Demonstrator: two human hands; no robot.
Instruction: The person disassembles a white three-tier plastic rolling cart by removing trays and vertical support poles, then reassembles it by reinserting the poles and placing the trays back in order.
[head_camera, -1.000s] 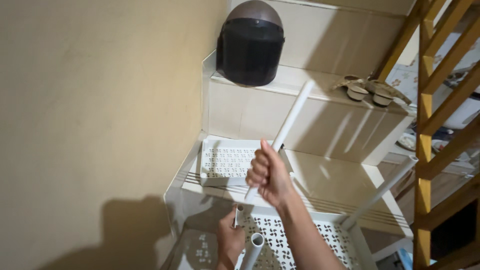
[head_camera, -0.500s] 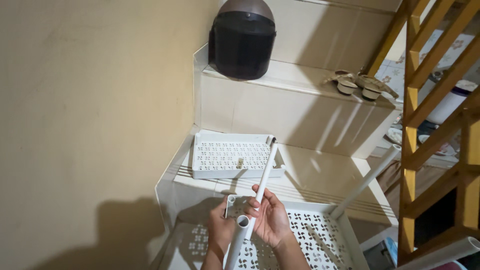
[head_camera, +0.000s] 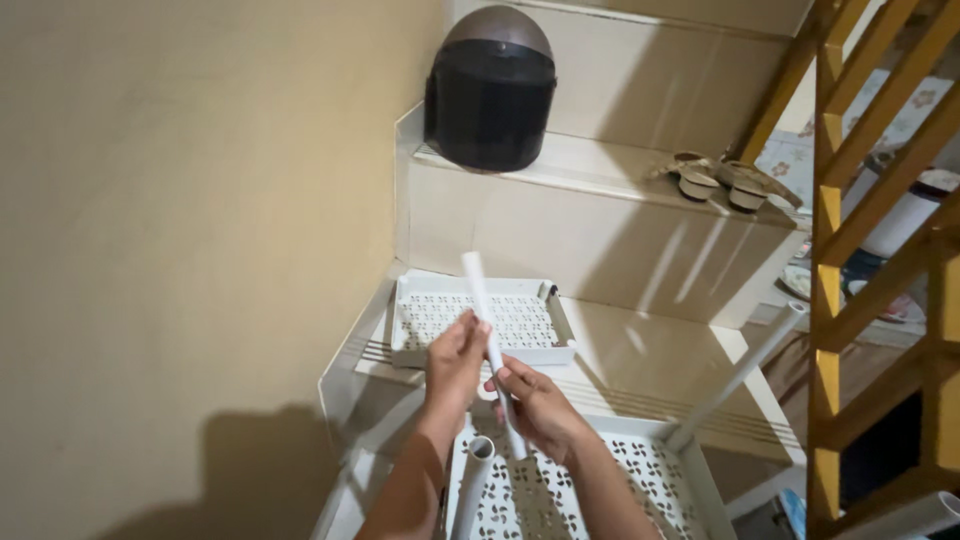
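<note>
A slim white tube (head_camera: 487, 335) is held up in front of the stairs, tilted a little to the left at its top end, its upper tip standing over the perforated white tray (head_camera: 420, 352) that lies on the lower step. The left hand (head_camera: 455, 358) is wrapped around the tube's middle, fingers curled and pressed together on it. The right hand (head_camera: 538, 405) is closed on the tube just below, thumb and fingers pinching it near the lower end. A second, wider white tube (head_camera: 472, 482) is seen rising between the forearms, its open end just beside the held tube. Beneath the hands a white patterned shelf panel (head_camera: 640, 480) is spread out, with a white post (head_camera: 735, 378) slanting up at its right. A dark helmet (head_camera: 490, 88) is parked on the upper step, a pair of sandals (head_camera: 722, 180) well apart to its right, beside the yellow wooden railing (head_camera: 845, 250).
</note>
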